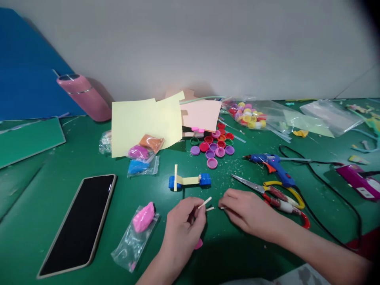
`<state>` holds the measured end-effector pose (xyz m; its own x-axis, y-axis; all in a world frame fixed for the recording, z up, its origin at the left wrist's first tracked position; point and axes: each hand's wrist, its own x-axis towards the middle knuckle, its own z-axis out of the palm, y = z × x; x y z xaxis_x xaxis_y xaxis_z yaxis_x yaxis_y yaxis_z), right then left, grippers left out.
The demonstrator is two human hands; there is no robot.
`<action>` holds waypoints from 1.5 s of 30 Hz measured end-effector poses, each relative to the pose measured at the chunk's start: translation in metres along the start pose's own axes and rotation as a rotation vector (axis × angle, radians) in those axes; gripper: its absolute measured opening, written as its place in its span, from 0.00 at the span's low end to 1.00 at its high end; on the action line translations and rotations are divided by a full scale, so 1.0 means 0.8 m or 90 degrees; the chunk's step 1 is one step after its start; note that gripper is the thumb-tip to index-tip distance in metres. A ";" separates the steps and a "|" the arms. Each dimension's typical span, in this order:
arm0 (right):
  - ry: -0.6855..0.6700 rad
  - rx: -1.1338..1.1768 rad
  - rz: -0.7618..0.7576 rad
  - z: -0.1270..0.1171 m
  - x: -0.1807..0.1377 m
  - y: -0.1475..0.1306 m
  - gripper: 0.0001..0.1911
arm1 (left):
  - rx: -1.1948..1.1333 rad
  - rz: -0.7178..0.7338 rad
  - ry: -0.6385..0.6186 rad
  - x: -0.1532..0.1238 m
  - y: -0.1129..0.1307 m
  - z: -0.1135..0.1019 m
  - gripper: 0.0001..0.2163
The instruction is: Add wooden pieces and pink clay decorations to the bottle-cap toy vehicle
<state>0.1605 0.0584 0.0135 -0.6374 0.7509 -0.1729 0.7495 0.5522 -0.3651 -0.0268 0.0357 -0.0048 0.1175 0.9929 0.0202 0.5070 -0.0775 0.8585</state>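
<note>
Left of the glue gun (275,164) and nearer the viewer, the fingers of the left hand (184,221) cover part of two cream strips (205,202), and a pink piece (198,244) is mostly hidden by that hand. Closer to the glue gun, the right hand (245,209) hides all but a bit of a pale strip (222,208). Right of the glue gun, the edge cuts off a magenta socket block (356,180); scraps (362,114) beyond it are too blurred to name. Far left of the glue gun, a green board (32,142) and blue board (26,59) are cut off.
</note>
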 end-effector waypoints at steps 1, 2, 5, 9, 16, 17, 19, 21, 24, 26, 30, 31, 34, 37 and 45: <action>0.029 0.057 -0.004 -0.005 -0.001 0.003 0.11 | -0.019 -0.015 -0.011 0.000 0.001 -0.001 0.06; 0.061 0.110 -0.003 -0.010 -0.001 0.006 0.11 | -0.040 -0.032 -0.021 0.000 0.002 -0.001 0.06; 0.140 0.217 0.003 -0.026 0.000 0.010 0.12 | -0.113 -0.086 -0.055 0.001 0.005 -0.002 0.07; 0.120 0.256 -0.029 -0.041 0.002 0.007 0.11 | -0.188 -0.135 -0.107 0.001 0.004 -0.001 0.07; 0.008 0.195 -0.095 -0.049 0.008 -0.001 0.09 | -0.161 -0.091 -0.173 -0.001 -0.001 0.001 0.07; -0.006 0.186 -0.104 -0.050 0.009 -0.003 0.09 | -0.143 -0.072 -0.168 -0.001 -0.001 0.001 0.07; -0.022 0.163 -0.115 -0.050 0.011 -0.005 0.10 | -0.115 -0.044 -0.163 -0.002 0.000 0.001 0.07; -0.030 0.139 -0.120 -0.051 0.013 -0.007 0.09 | -0.101 -0.031 -0.164 -0.002 0.001 0.000 0.07; -0.038 0.115 -0.124 -0.051 0.014 -0.007 0.09 | -0.084 -0.027 -0.167 -0.002 0.003 0.001 0.08; -0.041 0.106 -0.120 -0.051 0.015 -0.006 0.09 | -0.074 -0.026 -0.166 -0.002 0.003 0.001 0.08; -0.058 0.104 -0.118 -0.051 0.016 -0.004 0.10 | -0.058 -0.022 -0.175 -0.001 0.002 0.001 0.08; -0.062 0.106 -0.118 -0.051 0.016 -0.004 0.10 | -0.056 -0.024 -0.179 0.000 0.002 0.000 0.08; -0.071 0.109 -0.117 -0.051 0.016 -0.004 0.09 | -0.052 -0.027 -0.180 0.000 0.002 0.000 0.08; -0.075 0.107 -0.115 -0.052 0.016 -0.004 0.09 | -0.053 -0.028 -0.180 0.000 0.001 0.001 0.08; -0.080 0.119 -0.118 -0.049 0.018 -0.003 0.10 | -0.054 -0.047 -0.189 0.001 0.004 0.001 0.08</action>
<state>0.1566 0.0825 0.0476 -0.7863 0.5862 -0.1952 0.5797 0.5907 -0.5613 -0.0245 0.0361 -0.0027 0.3327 0.9249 -0.1838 0.4520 0.0147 0.8919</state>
